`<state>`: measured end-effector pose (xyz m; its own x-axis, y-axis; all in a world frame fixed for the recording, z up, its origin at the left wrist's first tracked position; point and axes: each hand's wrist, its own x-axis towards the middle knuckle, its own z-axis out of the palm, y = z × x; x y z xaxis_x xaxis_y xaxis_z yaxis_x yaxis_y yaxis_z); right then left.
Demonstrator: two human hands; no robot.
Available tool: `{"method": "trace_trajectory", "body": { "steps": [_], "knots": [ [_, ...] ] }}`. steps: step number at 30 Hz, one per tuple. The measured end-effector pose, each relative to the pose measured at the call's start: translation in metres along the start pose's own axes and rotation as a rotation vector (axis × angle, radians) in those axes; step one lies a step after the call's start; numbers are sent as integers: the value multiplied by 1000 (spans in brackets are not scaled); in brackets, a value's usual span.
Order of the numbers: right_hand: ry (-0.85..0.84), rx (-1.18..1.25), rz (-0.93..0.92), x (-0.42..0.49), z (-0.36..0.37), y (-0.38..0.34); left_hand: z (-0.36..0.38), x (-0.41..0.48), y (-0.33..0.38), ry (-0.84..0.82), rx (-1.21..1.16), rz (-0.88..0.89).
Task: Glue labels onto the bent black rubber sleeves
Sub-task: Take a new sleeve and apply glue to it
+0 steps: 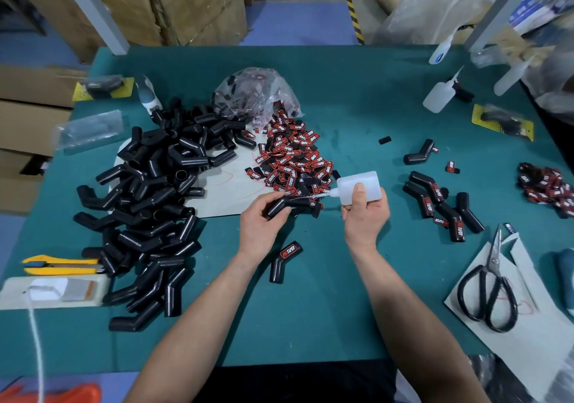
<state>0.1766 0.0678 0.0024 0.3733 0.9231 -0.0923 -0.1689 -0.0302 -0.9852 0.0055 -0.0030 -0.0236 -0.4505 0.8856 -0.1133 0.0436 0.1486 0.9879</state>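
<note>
My left hand (261, 225) grips a bent black rubber sleeve (296, 207) above the green table mat (310, 309). My right hand (366, 213) holds a white glue bottle (360, 186), tipped left, its thin nozzle pointing at the sleeve's upper arm. A label shows at the sleeve's right end. A big heap of bare sleeves (149, 200) lies to the left. Red and black labels (295, 157) spill from a clear bag (257, 92) behind my hands. One labelled sleeve (284, 261) lies just below my left hand. Several labelled sleeves (444, 207) lie to the right.
Black scissors (490, 287) rest on paper at the right. A yellow utility knife (62, 265) lies at the left edge. More glue bottles (441, 92) stand at the back right. A second label pile (546, 188) is at the far right. Cardboard boxes (186, 5) stand behind the table.
</note>
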Motion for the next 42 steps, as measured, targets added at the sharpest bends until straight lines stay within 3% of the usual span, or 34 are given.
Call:
{"method": "trace_trajectory", "body": {
  "steps": [42],
  "knots": [
    [-16, -44, -9, -2, 0, 1, 1, 0, 1, 14, -18, 14]
  ]
}}
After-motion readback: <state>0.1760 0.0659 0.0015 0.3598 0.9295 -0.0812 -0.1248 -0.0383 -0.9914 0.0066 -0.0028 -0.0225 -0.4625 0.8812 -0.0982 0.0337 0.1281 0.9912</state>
